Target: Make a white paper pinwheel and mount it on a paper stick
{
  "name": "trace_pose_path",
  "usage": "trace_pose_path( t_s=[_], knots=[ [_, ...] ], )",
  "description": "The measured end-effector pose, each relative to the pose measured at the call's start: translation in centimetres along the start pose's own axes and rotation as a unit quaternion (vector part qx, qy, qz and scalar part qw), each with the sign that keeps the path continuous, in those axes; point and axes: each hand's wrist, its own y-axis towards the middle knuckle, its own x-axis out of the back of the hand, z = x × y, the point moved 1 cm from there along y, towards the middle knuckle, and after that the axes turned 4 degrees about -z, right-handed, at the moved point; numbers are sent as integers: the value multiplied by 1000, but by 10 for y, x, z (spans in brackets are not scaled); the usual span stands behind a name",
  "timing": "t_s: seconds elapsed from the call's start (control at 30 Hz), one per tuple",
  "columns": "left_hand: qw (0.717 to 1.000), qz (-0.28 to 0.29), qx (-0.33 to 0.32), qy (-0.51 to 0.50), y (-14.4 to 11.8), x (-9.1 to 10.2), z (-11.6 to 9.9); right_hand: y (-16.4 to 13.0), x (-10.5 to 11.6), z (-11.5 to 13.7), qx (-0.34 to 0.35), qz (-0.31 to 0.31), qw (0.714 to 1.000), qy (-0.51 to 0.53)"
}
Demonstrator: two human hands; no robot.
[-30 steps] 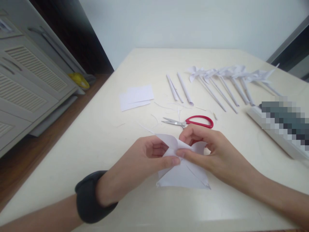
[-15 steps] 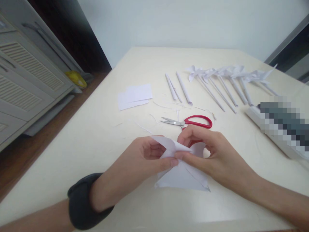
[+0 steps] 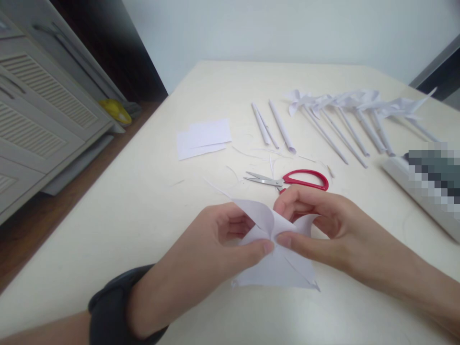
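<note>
White paper square (image 3: 276, 268) sits low at frame centre on the tabletop (image 3: 143, 201), its folded corners pinched between left hand (image 3: 212, 249) and right hand (image 3: 323, 230); red scissors (image 3: 291, 180) lie just above.

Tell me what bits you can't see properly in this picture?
All in the head view:
- The middle of the white paper, covered by the left hand and right hand.
- The thing on the white box at the right, blurred into squares.
- The paper pinwheels, too small and overlapping to count.
- The yellow thing on the floor, too small to tell.
</note>
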Motion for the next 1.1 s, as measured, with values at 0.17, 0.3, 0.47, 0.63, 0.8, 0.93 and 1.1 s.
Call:
trace_pose_path(
  t_s=[0.17,0.3,0.47,0.63,0.8,0.93,1.1],
  knots=[
    [1000,10,10,17,1,-2,-3,-1,-2,0,5,-7,1000,-9],
    [1000,17,8,16,1,-3,-2,-1,-2,2,11,-3,1000,-9],
    [1000,0,5,2,1,2,-3,-1,7,3,1,10,1000,-2],
    [999,-21,6,-40,4,14,-7,1,27,1,19,88,995,46],
    [996,-48,10,-75,6,20,-10,-2,34,4,61,103,993,-23],
    [992,-42,27,-113,4,20,-11,-5,33,4,160,24,986,-45],
    [992,-45,24,-114,5,20,-10,-2,34,3,233,29,965,-118]
  ],
)
